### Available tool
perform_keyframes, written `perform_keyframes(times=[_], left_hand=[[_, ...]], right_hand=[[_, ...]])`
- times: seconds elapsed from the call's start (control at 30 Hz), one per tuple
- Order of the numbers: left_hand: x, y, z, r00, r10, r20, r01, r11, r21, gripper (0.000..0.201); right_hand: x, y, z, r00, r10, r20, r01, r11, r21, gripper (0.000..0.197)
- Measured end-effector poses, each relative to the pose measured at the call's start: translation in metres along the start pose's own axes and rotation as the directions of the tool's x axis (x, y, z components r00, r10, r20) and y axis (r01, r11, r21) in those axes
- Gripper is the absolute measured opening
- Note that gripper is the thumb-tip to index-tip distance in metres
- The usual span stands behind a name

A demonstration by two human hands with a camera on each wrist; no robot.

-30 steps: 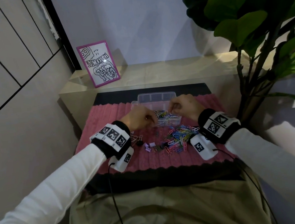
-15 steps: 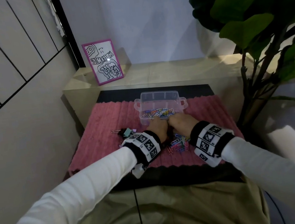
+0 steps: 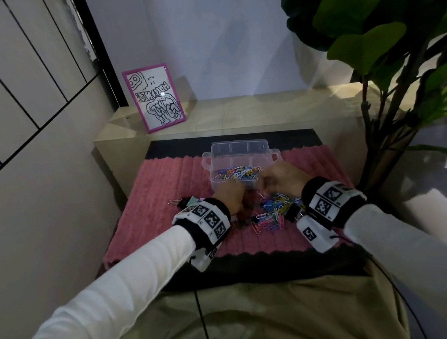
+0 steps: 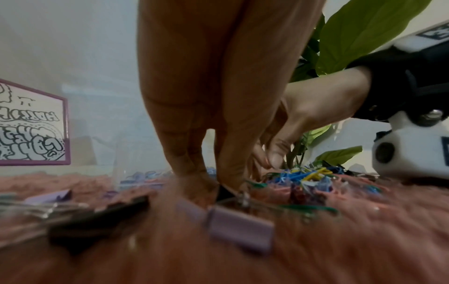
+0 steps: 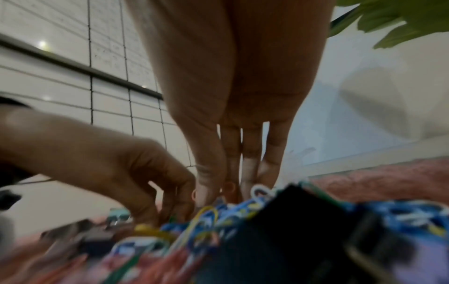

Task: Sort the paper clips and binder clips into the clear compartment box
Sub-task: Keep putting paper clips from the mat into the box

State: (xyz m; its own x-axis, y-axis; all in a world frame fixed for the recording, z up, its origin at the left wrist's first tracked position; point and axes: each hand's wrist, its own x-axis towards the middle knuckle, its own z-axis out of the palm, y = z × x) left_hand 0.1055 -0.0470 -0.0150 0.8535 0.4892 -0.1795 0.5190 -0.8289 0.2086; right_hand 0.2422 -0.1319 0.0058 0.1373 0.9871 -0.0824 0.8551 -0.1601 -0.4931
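Left hand (image 4: 213, 92) reaches down from 12 o'clock; fingertips (image 4: 201, 184) meet the fuzzy pink mat (image 4: 340, 249) at centre, against a small black binder clip (image 4: 224, 192). Lilac binder clip (image 4: 240, 228) lies just below, toward 6. Larger black binder clip (image 4: 97, 224) at 8. Heap of coloured paper clips (image 4: 303, 178) at 3, right hand (image 4: 303, 115) fingertips in it. Purple-framed drawing (image 4: 31, 126) at 9. Green plant leaves (image 4: 364, 32) at 1.

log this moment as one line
hands: left and right down at clips | box: paper clips in front section | mat: pile remains
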Motion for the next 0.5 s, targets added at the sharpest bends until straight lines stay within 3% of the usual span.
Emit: perform_keyframes(times=[0.1, 0.23, 0.5], left_hand=[[0.002, -0.001, 0.001, 1.000, 0.001, 0.008, -0.001, 1.000, -0.010, 0.028], [-0.002, -0.006, -0.002, 1.000, -0.014, -0.023, 0.012, 0.997, -0.083, 0.017], [-0.016, -0.020, -0.032, 0.990, 0.005, -0.139, -0.046, 0.954, -0.295, 0.010]], right_hand=[[-0.002, -0.003, 0.011, 0.993, -0.032, 0.112, 0.052, 0.983, -0.177, 0.009], [0.000, -0.006, 0.016, 0.990, -0.066, 0.127, 0.088, 0.980, -0.180, 0.011], [-0.004, 0.002, -0.007, 0.997, -0.013, -0.072, 0.031, 0.967, 0.251, 0.009]])
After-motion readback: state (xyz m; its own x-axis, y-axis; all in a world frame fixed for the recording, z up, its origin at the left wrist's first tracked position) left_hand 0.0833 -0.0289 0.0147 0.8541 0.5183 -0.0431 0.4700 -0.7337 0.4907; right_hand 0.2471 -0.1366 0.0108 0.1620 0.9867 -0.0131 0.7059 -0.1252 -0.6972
